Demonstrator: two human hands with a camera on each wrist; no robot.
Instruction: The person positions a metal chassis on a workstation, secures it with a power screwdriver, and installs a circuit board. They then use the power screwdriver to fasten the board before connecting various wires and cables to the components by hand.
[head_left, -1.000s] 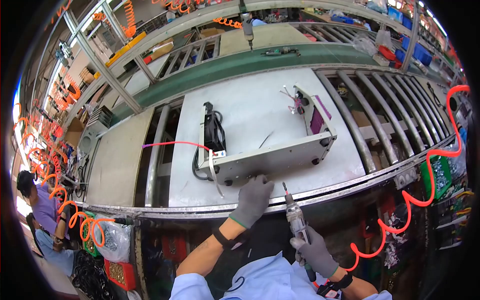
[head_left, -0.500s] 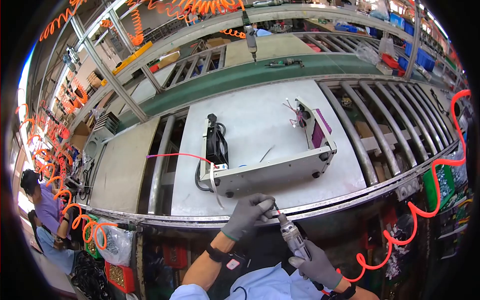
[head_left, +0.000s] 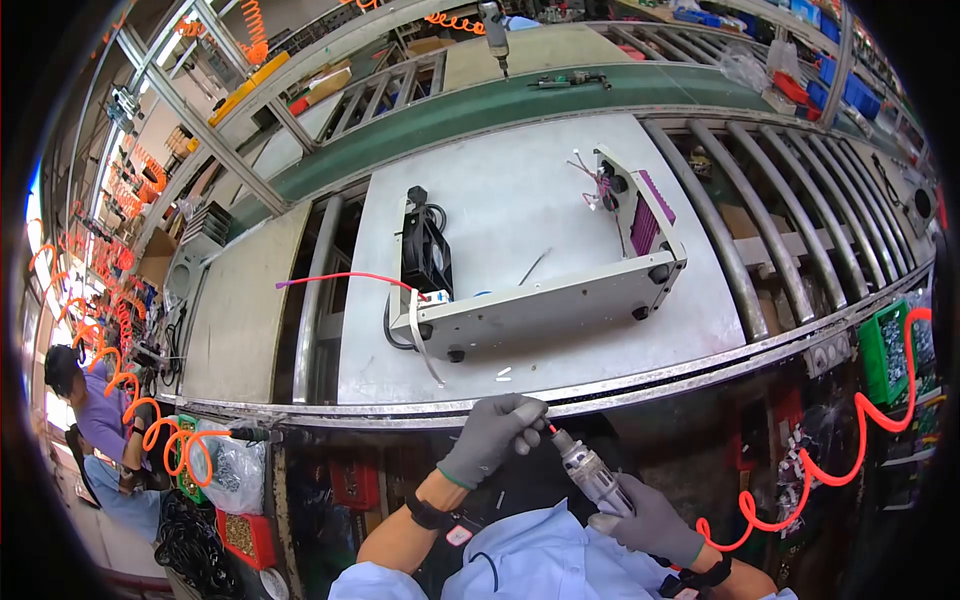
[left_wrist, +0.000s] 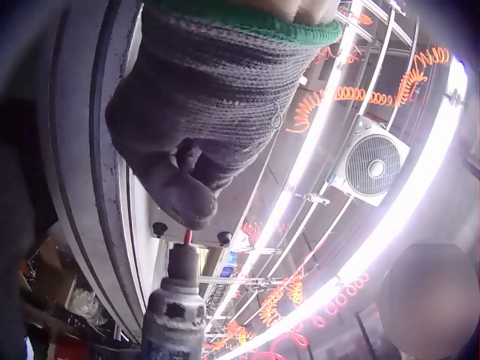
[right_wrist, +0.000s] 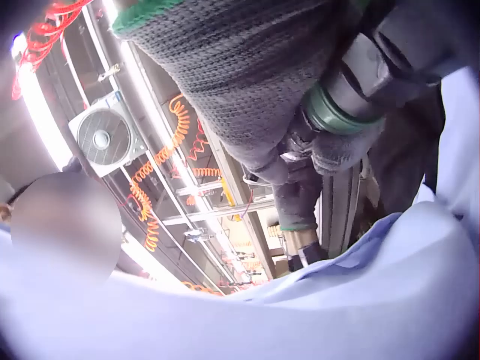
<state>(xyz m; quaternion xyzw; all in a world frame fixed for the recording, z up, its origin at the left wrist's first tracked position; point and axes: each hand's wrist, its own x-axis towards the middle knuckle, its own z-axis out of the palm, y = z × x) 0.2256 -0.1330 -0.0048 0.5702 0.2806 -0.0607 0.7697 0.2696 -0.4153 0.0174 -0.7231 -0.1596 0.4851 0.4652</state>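
My gloved right hand (head_left: 655,522) grips an air screwdriver (head_left: 592,478), which points up and to the left. My gloved left hand (head_left: 492,440) pinches at the tip of its red bit (left_wrist: 187,236), with thumb and fingers curled together; I cannot tell whether a small screw sits between them. Beyond the hands, on a pale board (head_left: 520,190), stands a grey metal chassis (head_left: 550,312). A black fan (head_left: 427,255) is at its left end and a purple finned part (head_left: 652,213) at its right. A red wire (head_left: 345,276) and a white strap (head_left: 420,340) hang from its left corner.
Metal rollers (head_left: 790,225) flank the board. Small white pieces (head_left: 503,376) lie near its front edge. A coiled red air hose (head_left: 810,475) runs along the right. Another screwdriver (head_left: 495,40) hangs over the green belt (head_left: 450,130). Someone in a purple top (head_left: 108,405) sits at left.
My left hand has come back from the chassis's front side to the bit's tip. The screwdriver has tilted left to meet it. Small white pieces now show on the board.
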